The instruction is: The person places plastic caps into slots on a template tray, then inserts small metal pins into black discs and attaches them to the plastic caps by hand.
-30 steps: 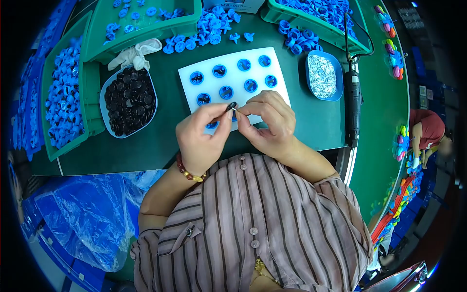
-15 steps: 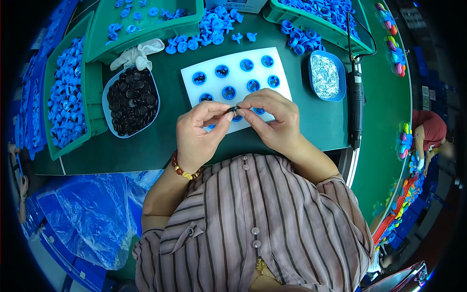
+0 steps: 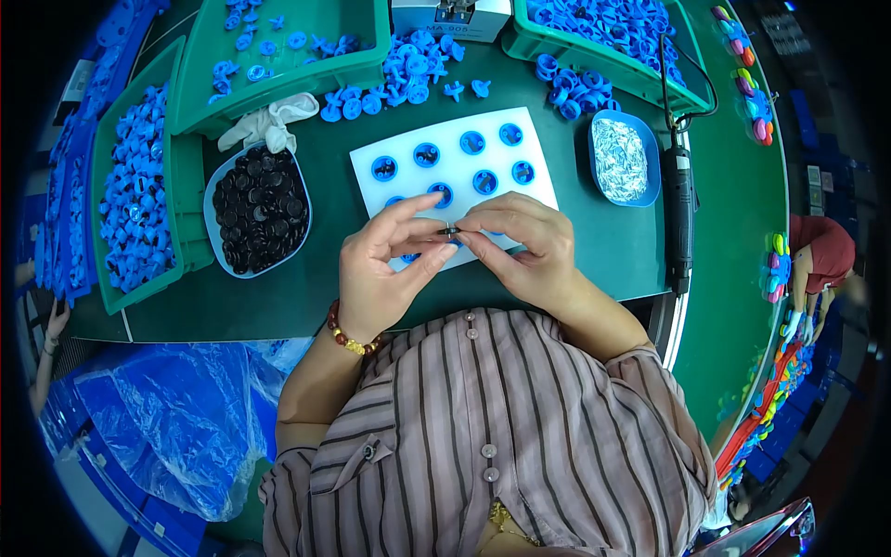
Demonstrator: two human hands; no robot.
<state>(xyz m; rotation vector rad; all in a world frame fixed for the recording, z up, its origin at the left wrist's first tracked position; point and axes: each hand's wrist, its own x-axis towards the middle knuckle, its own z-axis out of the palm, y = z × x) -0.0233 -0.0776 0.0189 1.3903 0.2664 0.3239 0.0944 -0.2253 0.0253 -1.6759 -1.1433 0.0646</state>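
Observation:
Over the near edge of a white board (image 3: 452,153), my left hand (image 3: 390,265) and my right hand (image 3: 524,243) meet fingertip to fingertip. Between them they pinch a small black disc (image 3: 449,231) with a bit of shiny metal at it. Several round blue parts (image 3: 484,181) with dark pieces inside sit in rows in the board, the nearest ones partly hidden by my hands. A blue-rimmed bowl of black discs (image 3: 261,206) stands left of the board. Right of it is a bowl of small silvery pieces (image 3: 619,158).
Green bins of blue parts (image 3: 137,200) stand at the left and back. Loose blue parts (image 3: 408,70) lie behind the board. A white cloth (image 3: 271,123) is by the left bowl. A black corded tool (image 3: 680,218) lies at the right. Another person (image 3: 819,251) bends at the far right.
Both hands stay together at the black disc, and the left hand's fingers have spread a little. The disc looks turned flatter. The whole view has shifted slightly.

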